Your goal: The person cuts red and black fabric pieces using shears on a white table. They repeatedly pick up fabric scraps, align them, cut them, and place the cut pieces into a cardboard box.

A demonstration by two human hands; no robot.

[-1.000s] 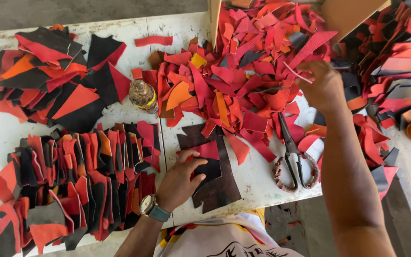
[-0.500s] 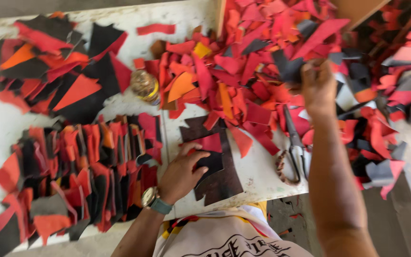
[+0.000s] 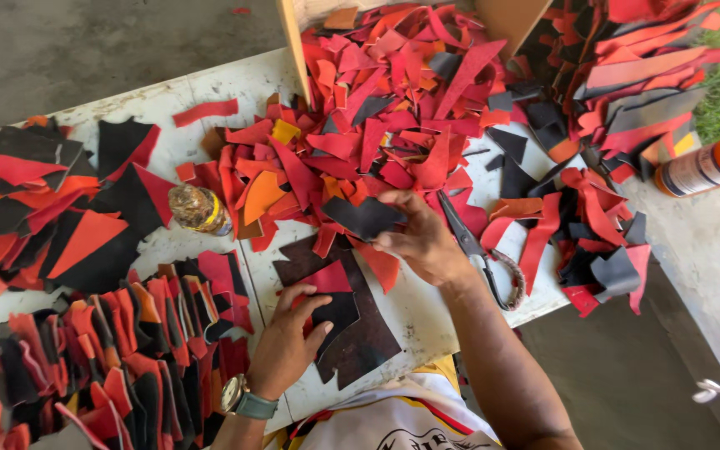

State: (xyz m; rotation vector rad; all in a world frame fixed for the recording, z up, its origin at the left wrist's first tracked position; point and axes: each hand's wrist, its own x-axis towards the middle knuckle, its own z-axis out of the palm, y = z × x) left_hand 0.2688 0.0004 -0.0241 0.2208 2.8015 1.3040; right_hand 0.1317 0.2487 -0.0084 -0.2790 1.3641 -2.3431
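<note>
— What are your hands doing, seen from the head camera?

— My right hand point(image 3: 422, 242) is pinching a black scrap point(image 3: 362, 217) between thumb and fingers, just above the white table point(image 3: 427, 312). My left hand point(image 3: 287, 340) is lying open, fingers spread, pressing on the dark brown piece point(image 3: 360, 337) and a red scrap point(image 3: 323, 277).

— And around them?

— Scissors point(image 3: 481, 250) are lying just beside my right wrist; the red pile point(image 3: 377, 108) is sitting behind.

There is only one view, from a camera on the person's head. It looks steeply down at the worktop point(image 3: 210, 92), from close. Both forearms enter from the bottom edge.
</note>
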